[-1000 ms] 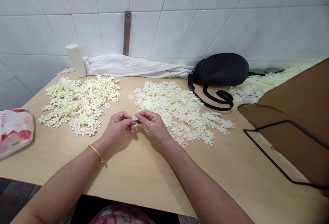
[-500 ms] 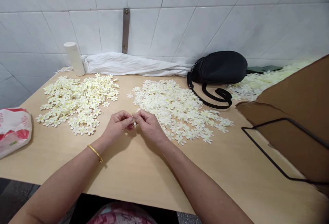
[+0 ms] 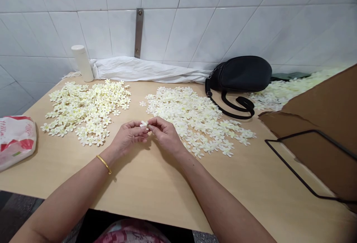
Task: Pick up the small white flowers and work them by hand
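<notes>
My right hand (image 3: 166,136) clamped its fingers on a white blossom (image 3: 144,124), flower heaps (image 3: 192,118) at its nine and three o'clock; whether the left hand (image 3: 127,138) gripped, I couldn't tell — light, steady pinching seemed wisest.

Left of the black bag (image 3: 242,73), fingers (image 3: 156,121) partly cover a flower (image 3: 144,123); farther left, a packet (image 3: 17,142) is cut off; right of the bag, cardboard (image 3: 323,109) likewise.
</notes>
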A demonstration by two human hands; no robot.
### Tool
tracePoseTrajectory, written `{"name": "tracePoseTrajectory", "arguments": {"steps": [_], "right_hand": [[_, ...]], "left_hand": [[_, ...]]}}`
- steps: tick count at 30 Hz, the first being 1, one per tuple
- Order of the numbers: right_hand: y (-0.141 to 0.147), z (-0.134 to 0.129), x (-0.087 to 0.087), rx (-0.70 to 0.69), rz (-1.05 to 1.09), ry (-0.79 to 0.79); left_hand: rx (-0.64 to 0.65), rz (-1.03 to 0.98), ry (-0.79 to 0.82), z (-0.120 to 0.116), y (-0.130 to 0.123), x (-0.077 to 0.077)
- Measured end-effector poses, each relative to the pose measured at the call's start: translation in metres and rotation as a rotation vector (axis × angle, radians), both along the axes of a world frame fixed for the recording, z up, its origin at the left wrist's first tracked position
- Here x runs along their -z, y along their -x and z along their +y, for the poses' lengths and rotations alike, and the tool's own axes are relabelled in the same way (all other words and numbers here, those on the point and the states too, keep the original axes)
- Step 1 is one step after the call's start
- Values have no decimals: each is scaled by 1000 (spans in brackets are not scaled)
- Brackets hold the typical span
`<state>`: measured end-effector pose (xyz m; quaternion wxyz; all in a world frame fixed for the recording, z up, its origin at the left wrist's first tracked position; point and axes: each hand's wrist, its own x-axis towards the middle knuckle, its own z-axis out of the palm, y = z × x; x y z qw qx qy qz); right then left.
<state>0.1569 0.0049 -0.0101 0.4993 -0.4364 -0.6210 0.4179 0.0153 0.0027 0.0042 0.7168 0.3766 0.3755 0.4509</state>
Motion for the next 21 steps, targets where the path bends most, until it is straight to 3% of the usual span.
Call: {"name": "tracePoseTrajectory", "arguments": {"steps": [3, 6, 9, 14, 21], "right_hand": [[1, -2, -1, 49, -93, -89], [3, -6, -3, 151, -271, -310], [4, -8, -4, 151, -483, -477], [3, -5, 1, 138, -660, -507], [3, -5, -1, 112, -574, -447]], "left_hand": [[4, 35, -4, 1, 1, 2], [-86, 91, -27, 2, 0, 4], [-145, 118, -36, 3, 0, 5], [-45, 52, -34, 3, 1, 6], [-84, 219, -126, -2, -4, -2]]}}
